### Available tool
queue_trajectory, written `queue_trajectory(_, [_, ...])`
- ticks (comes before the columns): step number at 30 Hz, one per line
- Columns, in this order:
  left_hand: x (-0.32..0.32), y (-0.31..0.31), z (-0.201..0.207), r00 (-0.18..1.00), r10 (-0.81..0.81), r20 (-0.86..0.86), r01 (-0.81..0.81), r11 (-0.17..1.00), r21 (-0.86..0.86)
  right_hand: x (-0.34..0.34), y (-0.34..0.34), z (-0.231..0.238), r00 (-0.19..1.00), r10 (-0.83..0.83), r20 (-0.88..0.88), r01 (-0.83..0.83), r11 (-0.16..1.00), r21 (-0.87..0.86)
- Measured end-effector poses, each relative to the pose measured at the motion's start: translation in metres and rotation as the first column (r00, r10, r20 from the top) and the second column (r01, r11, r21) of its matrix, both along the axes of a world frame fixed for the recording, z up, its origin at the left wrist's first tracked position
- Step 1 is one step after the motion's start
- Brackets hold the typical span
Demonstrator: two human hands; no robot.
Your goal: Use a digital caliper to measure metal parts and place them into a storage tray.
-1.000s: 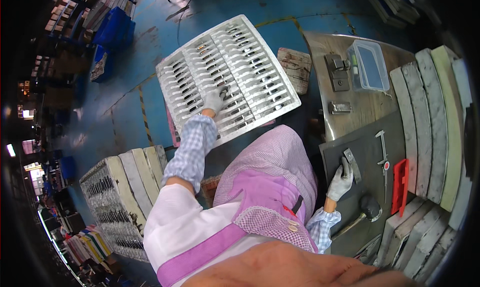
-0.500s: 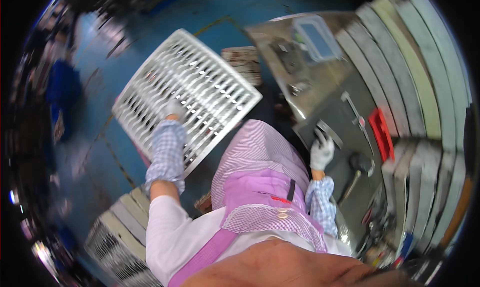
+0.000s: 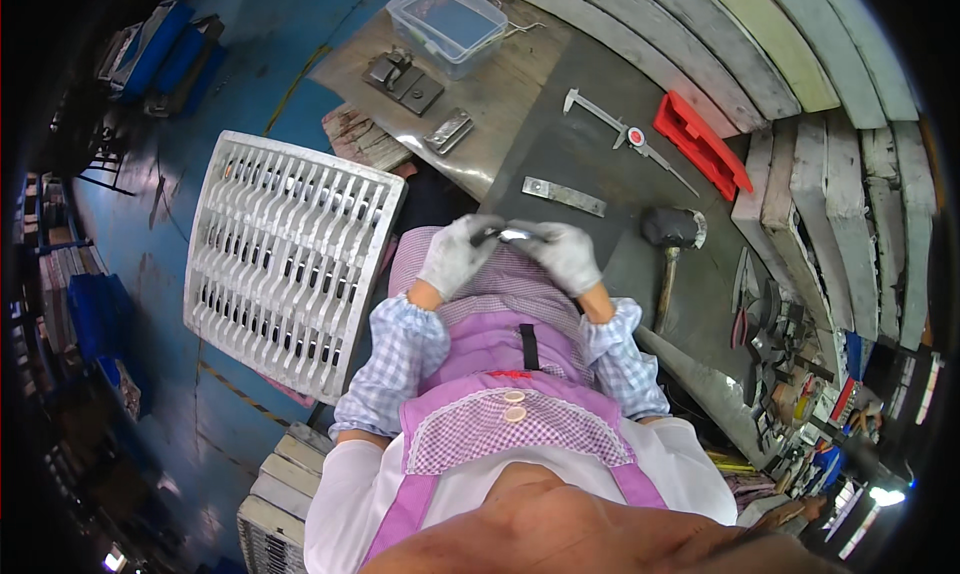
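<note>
Over my lap, my left hand [image 3: 458, 258] and my right hand [image 3: 562, 256], both in white gloves, are closed on a small shiny metal piece [image 3: 514, 235] between their fingertips. Its exact kind is hard to make out, as fingers and blur cover most of it. Just beyond the right hand, a flat metal bar [image 3: 564, 196] lies on the dark bench top [image 3: 625, 244]. To the left of my left hand, a pale slotted metal grate [image 3: 285, 266] stands apart from it, tilted.
Farther along the bench are a caliper [image 3: 618, 132], a red plastic holder [image 3: 700, 146] and a black-headed mallet [image 3: 668, 236]. A clear plastic box [image 3: 447, 19], a metal fixture [image 3: 402, 79] and a metal block [image 3: 449, 132] sit at the back. Pale thick slabs [image 3: 640, 34] line the right side.
My left hand has left the slotted grate and come to my lap. My right hand has come off the bench to meet it, with a small metal piece between them. The view has turned rightward.
</note>
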State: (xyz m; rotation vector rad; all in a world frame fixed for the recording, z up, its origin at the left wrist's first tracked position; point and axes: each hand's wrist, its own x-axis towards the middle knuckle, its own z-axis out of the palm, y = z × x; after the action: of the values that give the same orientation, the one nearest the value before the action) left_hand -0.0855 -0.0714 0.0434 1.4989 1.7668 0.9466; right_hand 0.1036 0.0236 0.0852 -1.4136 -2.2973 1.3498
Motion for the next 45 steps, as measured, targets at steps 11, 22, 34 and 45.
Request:
queue_trajectory(11, [0.050,0.057,-0.003,0.936,0.303,-0.177,-0.289,0.952,0.101,0.031,0.052,-0.010,0.911,-0.341,-0.233,0.359,0.933,0.039])
queue_trajectory(22, [0.085,0.070,-0.026,0.855,0.083,-0.512,-0.008,0.989,0.147,0.091,0.058,-0.053,0.855,-0.453,-0.250,0.501,0.847,0.179])
queue_trajectory(34, [0.100,0.072,-0.028,0.836,0.145,-0.530,-0.091,0.988,0.126,0.096,0.049,-0.076,0.968,-0.135,-0.211,0.248,0.638,0.729])
queue_trajectory(45, [0.094,0.072,-0.028,0.832,0.126,-0.540,-0.067,0.990,0.127,0.089,0.045,-0.049,0.970,-0.164,-0.181,0.244,0.703,0.668])
